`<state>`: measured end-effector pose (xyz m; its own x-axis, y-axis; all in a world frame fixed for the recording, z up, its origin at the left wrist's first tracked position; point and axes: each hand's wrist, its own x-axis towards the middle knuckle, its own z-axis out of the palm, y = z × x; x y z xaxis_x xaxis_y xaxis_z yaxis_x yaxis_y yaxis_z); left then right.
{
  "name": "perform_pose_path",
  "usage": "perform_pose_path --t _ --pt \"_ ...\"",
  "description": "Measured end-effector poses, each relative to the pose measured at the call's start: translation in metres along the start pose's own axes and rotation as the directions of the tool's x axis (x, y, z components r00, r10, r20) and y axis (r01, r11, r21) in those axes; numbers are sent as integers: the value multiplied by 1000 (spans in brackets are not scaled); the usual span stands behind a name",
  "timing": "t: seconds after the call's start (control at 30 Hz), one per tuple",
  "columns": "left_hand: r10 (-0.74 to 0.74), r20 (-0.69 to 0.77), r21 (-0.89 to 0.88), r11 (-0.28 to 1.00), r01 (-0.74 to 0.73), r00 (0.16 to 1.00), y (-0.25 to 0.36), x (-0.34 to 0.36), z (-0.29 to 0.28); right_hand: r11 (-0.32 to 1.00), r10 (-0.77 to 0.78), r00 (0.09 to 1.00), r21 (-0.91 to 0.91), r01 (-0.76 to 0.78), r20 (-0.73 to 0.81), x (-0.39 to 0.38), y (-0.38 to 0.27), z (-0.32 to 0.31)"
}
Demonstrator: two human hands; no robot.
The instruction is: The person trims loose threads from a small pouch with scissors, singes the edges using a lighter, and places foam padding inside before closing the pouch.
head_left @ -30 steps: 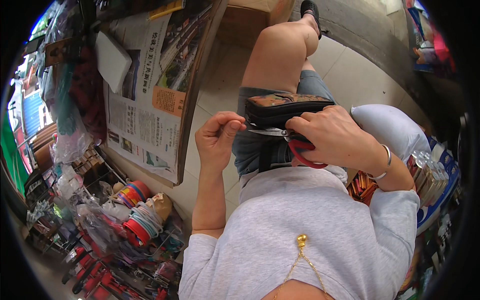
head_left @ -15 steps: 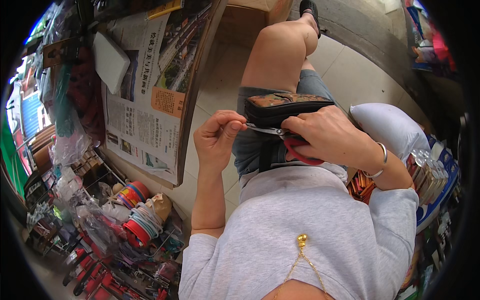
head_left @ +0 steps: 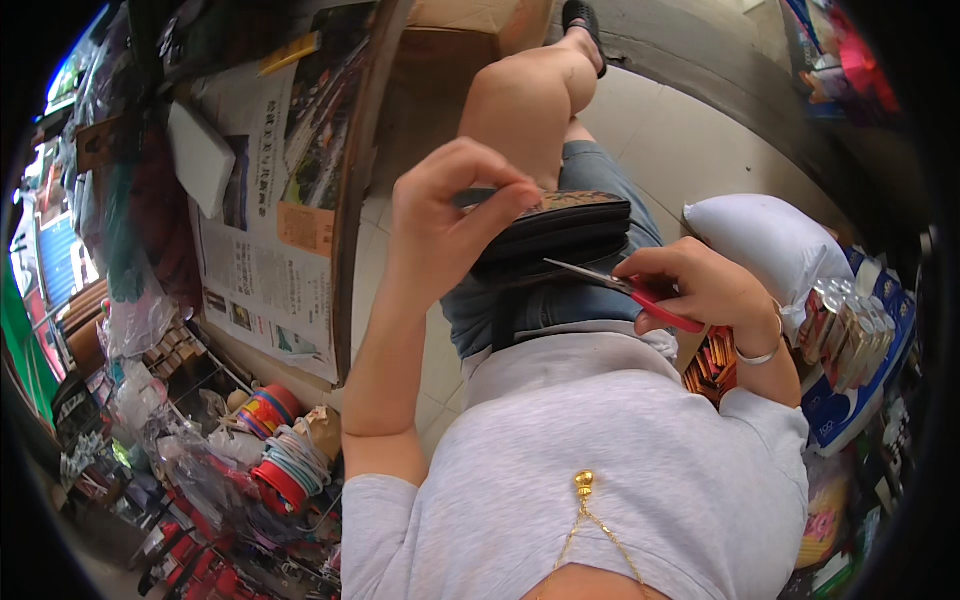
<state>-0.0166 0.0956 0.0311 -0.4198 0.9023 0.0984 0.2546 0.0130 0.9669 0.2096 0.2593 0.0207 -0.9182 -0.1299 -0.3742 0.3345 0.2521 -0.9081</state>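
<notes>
A camouflage and black zip pouch rests on my lap over denim shorts. My left hand is raised over the pouch's left end, thumb and forefinger pinched together. Whatever lies between those fingertips, if anything, is too small to make out. In my right hand are red-handled scissors, their blades pointing left across the front of the pouch. The blades look closed, and they sit apart from my left hand.
Left of me stands a table covered with newspaper, bearing a white slab. Below it are plastic bags and a roll of pale cord. On my right are a stuffed white sack and packaged goods. A cardboard box stands ahead.
My left hand has risen from the scissor tips to above the pouch. My right hand, with the scissors, has drawn back to the right and nearer my body.
</notes>
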Motion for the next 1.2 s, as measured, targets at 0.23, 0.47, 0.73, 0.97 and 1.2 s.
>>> perform_pose_path --t 0.23,0.47,0.73,0.97,1.2 --pt "-73 385 222 975 -16 920 17 125 92 931 158 964 356 -74 -212 -65 59 29" --pt "142 519 631 602 -489 843 -15 136 130 806 304 908 586 -83 -290 -83 85 55" --pt "-202 761 625 484 -612 617 6 39 94 959 243 903 227 -170 -354 -67 92 39" --pt "-134 718 676 369 -638 683 -17 26 98 959 277 911 141 -245 -306 -66 85 31" --pt "-221 650 743 388 -546 727 -25 30 101 959 280 891 142 -245 -357 -67 90 39"
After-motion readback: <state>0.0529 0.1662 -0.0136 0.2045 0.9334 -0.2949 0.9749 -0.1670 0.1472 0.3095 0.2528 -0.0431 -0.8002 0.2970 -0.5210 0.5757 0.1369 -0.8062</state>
